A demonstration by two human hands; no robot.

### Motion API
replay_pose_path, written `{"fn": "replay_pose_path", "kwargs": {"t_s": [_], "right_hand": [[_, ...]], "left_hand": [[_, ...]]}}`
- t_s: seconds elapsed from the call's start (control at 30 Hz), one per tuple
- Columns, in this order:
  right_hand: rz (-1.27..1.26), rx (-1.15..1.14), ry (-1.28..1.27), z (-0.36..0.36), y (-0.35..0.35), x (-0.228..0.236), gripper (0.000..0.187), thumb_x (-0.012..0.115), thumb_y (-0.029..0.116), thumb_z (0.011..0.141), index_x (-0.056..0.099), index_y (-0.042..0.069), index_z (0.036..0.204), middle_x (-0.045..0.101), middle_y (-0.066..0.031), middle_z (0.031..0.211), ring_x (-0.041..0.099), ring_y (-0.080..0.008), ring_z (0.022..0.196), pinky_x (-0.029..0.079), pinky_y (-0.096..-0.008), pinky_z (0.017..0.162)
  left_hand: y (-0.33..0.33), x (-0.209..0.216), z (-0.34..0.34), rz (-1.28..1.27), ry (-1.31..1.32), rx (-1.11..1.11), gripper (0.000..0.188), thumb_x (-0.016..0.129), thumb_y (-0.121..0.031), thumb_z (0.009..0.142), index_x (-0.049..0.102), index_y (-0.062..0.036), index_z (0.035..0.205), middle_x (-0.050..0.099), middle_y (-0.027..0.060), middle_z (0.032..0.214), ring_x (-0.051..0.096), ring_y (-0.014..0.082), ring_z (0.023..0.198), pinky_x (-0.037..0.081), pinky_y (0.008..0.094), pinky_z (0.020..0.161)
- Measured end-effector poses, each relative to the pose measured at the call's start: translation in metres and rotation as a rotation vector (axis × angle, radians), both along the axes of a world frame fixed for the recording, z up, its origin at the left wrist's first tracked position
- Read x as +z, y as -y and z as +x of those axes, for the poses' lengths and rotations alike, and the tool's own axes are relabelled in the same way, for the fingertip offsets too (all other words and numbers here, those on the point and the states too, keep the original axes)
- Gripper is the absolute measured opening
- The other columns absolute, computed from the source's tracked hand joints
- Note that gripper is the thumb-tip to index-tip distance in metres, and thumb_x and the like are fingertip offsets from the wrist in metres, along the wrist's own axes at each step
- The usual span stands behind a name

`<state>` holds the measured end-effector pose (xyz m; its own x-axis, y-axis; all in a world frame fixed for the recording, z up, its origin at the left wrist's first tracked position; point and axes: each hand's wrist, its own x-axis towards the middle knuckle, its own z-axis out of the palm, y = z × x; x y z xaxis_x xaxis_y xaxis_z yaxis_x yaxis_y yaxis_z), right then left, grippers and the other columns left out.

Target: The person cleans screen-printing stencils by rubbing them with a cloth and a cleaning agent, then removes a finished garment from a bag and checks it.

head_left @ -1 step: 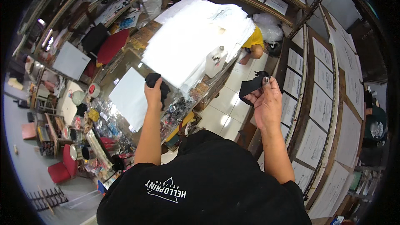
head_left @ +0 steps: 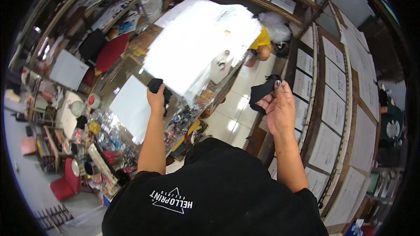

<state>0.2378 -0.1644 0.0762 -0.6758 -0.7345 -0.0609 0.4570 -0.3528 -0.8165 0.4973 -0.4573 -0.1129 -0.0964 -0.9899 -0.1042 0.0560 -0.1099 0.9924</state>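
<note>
My left hand [head_left: 156, 98] is closed around a crumpled black cloth [head_left: 154, 85], held over the near edge of a cluttered table. To the right, my right hand [head_left: 280, 112] is raised above the tiled floor, palm partly up. Its thumb and fingers pinch a second black cloth piece [head_left: 261, 95], which hangs toward the left. Past my left hand lies a large pile of white sheets [head_left: 183, 52]. A white plastic jug [head_left: 221, 71] stands at the pile's right side. Beside my left wrist lies a single white sheet [head_left: 129, 107].
Slanted racks with rows of printed sheets [head_left: 331, 111] run along my right. A person in yellow [head_left: 261, 39] crouches beyond the table, mostly hidden. Small tins, tape and plastic scraps [head_left: 114, 131] crowd the table's left part. A red chair [head_left: 65, 181] stands lower left.
The whole view has shifted slightly, so the table and sheets sit a little further left. Both hands keep their hold on the black cloths and have hardly moved.
</note>
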Motion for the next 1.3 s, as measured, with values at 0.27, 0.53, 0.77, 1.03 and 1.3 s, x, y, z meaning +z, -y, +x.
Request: {"fn": "replay_pose_path", "kwargs": {"t_s": [0.27,0.53,0.77,1.03,1.3], "right_hand": [[0.016,-0.104,0.011,-0.024,-0.001,-0.015,0.009,0.058,0.013,0.103,0.055,0.008,0.110,0.071,-0.0081,0.100,0.072,-0.0192,0.082,0.061,-0.0348,0.076],[0.399,-0.365,-0.273,-0.003,-0.023,-0.029,0.008,0.065,0.006,0.096,0.060,0.002,0.102,0.067,-0.0057,0.088,0.068,-0.0140,0.078,0.058,-0.0290,0.076],[0.482,-0.459,-0.307,-0.023,-0.074,-0.054,0.019,0.070,0.007,0.093,0.066,0.000,0.110,0.062,-0.0133,0.119,0.064,-0.0192,0.107,0.056,-0.0327,0.088],[0.551,-0.518,-0.266,-0.039,-0.116,-0.107,0.019,0.069,-0.004,0.088,0.065,-0.003,0.107,0.068,-0.0082,0.102,0.066,-0.0140,0.089,0.060,-0.0275,0.070],[0.557,-0.546,-0.438,-0.063,-0.101,-0.109,0.029,0.066,-0.003,0.085,0.068,-0.002,0.114,0.072,-0.0125,0.101,0.069,-0.0166,0.093,0.054,-0.0307,0.085]], "left_hand": [[-0.082,0.115,-0.094,-0.199,0.082,-0.573,0.031,0.065,-0.023,0.100,0.066,0.0026,0.117,0.071,0.0088,0.091,0.065,0.0119,0.076,0.054,0.0285,0.068],[-0.172,0.128,-0.190,0.610,-0.490,-1.279,0.034,0.054,-0.016,0.106,0.054,0.0071,0.129,0.067,0.0128,0.118,0.066,0.0192,0.109,0.052,0.0374,0.104],[-0.186,0.112,-0.244,0.338,-0.186,-1.547,0.021,0.053,-0.018,0.104,0.063,-0.0001,0.111,0.067,0.0040,0.081,0.062,0.0093,0.074,0.052,0.0247,0.067],[-0.212,0.090,-0.264,-0.569,0.198,-1.508,0.026,0.067,-0.021,0.097,0.069,-0.0001,0.112,0.065,0.0009,0.083,0.058,0.0114,0.073,0.048,0.0283,0.066],[-0.246,0.085,-0.272,-0.208,0.143,-1.214,0.025,0.069,-0.007,0.093,0.066,0.0043,0.115,0.069,0.0100,0.099,0.067,0.0116,0.092,0.054,0.0270,0.075]]}}
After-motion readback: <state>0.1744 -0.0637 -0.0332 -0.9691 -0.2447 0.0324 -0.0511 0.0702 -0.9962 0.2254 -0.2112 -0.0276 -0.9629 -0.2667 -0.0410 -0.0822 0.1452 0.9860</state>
